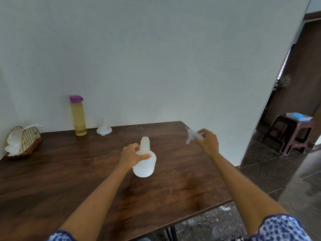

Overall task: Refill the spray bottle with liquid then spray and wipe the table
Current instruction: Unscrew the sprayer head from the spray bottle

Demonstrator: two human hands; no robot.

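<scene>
A white translucent spray bottle [145, 164] stands upright at the middle of the dark wooden table [69, 171], its neck open with no top on it. My left hand [132, 154] grips it around the neck. My right hand [208, 140] hovers over the table's right part, shut on the blurred white spray head [191, 135]. A tall clear bottle [78, 117] with a purple cap, holding yellowish liquid, stands at the back by the wall. Beside it, a small white funnel [103, 129] rests upside down.
A wire holder with white napkins [20, 141] stands at the far left of the table. A white wall runs behind the table. To the right, past the wall's corner, a brown plastic stool [291, 134] with a blue tray stands on the tiled floor.
</scene>
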